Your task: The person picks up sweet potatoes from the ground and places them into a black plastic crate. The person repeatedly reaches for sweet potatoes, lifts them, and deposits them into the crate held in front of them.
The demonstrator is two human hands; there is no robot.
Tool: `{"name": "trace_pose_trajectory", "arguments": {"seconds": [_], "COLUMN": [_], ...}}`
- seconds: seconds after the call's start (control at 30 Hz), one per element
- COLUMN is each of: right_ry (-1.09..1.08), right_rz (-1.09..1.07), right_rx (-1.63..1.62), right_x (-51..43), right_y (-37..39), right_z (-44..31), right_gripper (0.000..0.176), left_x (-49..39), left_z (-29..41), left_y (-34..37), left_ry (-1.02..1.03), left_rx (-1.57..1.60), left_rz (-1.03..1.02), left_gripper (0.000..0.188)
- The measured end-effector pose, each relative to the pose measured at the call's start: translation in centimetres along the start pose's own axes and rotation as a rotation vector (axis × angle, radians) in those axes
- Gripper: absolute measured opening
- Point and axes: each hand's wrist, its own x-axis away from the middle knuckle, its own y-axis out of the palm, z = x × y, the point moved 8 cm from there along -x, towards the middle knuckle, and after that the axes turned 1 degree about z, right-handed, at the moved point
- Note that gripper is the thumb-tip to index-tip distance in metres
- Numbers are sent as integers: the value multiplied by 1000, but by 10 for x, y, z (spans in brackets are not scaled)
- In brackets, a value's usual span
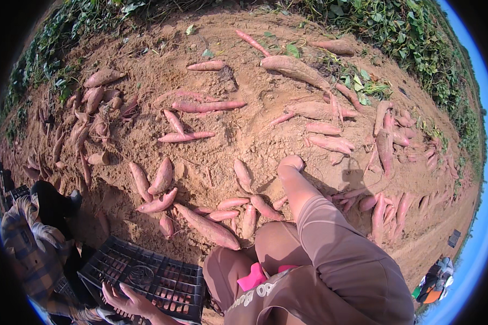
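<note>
My left hand point(126, 300) is at the bottom left, fingers spread and empty, over the near side of a black plastic crate point(140, 275). Reddish shapes show through the crate's slatted face. My right arm reaches forward, and my right hand point(291, 163) is down at the sandy soil; its fingers are hidden, so what it holds cannot be told. Left of it lies a small sweet potato point(242, 174). Nearer my knees are a large sweet potato point(208, 227) and several smaller ones. Further ahead, a long pink sweet potato point(208, 106) rests on the soil.
A co-worker in a plaid shirt point(32, 260) and gloves is at the left, beside the crate. Sweet potato piles lie at left point(99, 93) and right point(384, 148). Green vines point(427, 53) border the dug soil. A dark crate point(454, 238) and a heap of belongings point(435, 280) are far right.
</note>
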Motion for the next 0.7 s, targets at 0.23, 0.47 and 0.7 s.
{"name": "trace_pose_trajectory", "arguments": {"seconds": [0.23, 0.47, 0.7], "right_ry": [32, -52, -245], "right_rz": [-34, -30, -44], "right_rx": [-142, -232, -389], "right_x": [-3, -29, -13], "right_y": [1, 41, 24], "right_z": [2, -17, 3], "right_gripper": [23, 22, 19], "left_x": [148, 218, 223], "left_z": [334, 391, 392], "left_y": [245, 358, 393], "left_ry": [569, 689, 614], "left_rx": [288, -201, -309], "left_rz": [-1109, -1391, -1500], "left_gripper": [83, 15, 25]}}
